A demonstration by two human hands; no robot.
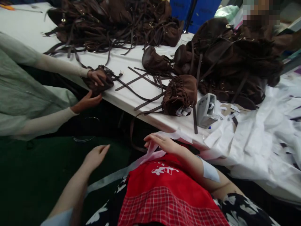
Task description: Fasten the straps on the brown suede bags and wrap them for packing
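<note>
My right hand (162,142) is closed on a thin white strip (151,152) of soft, see-through material, in front of my red apron (150,179). One end of the strip lies toward the table edge. Its other part trails down to the left and passes by my left forearm. My left hand (96,157) hangs off to the left, apart from the table, with its fingers drawn together and nothing visible in them. Nearest on the table is a dark brown fringed bag (181,94), lying on its side with long straps and white stuffing showing at its opening.
A co-worker's hands (95,89) hold another brown bag (105,81) at the left table edge. Brown bags (113,25) are heaped at the back, with another heap (235,59) at right. A grey-white device (207,111) stands beside white sheets (254,135). Blue bins (202,15) are behind.
</note>
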